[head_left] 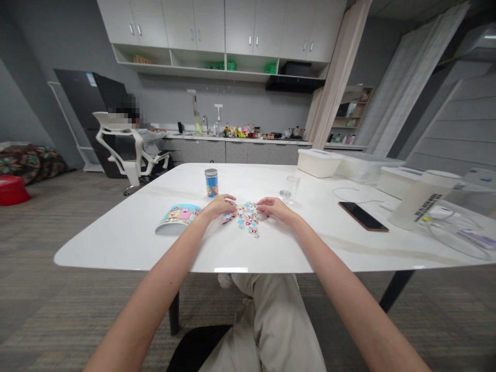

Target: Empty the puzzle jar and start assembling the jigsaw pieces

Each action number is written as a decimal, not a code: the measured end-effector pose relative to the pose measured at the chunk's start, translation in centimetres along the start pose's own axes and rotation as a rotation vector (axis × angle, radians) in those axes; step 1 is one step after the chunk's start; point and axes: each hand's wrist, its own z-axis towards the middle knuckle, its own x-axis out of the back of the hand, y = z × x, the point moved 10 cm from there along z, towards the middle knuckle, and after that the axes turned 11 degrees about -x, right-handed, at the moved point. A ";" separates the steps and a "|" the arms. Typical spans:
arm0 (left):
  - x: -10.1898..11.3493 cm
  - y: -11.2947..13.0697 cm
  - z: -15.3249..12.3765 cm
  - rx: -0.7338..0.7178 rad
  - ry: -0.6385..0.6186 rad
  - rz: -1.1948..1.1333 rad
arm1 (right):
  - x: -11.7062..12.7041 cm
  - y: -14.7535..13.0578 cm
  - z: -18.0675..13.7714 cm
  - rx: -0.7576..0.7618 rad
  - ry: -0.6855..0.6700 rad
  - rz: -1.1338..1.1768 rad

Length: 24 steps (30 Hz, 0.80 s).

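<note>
A loose pile of small colourful jigsaw puzzle pieces [248,217] lies on the white table between my hands. My left hand [219,207] rests at the pile's left side, fingers apart and slightly bent over the pieces. From the other side my right hand [276,208] touches the pile's edge with curved, parted fingers; no held piece can be made out in either hand. Left of the pile is a curved picture sheet [179,217] printed with cartoon figures. Behind my left hand stands a blue printed can [211,184] with a metallic lid.
A clear jar [293,187] and a round lid [285,194] are beyond my right hand. Further right are a phone [362,216], a white tumbler [422,199], cables and storage boxes [320,163]. Across the room a person sits in a white chair [126,147].
</note>
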 end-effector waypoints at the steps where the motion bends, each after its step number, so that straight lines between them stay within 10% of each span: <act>1: 0.0 0.1 0.0 0.004 0.003 0.001 | 0.0 0.0 0.0 0.000 -0.005 0.010; 24: -1.3 1.5 -0.6 -0.027 -0.071 -0.047 | 0.9 1.0 0.5 -0.083 0.043 0.082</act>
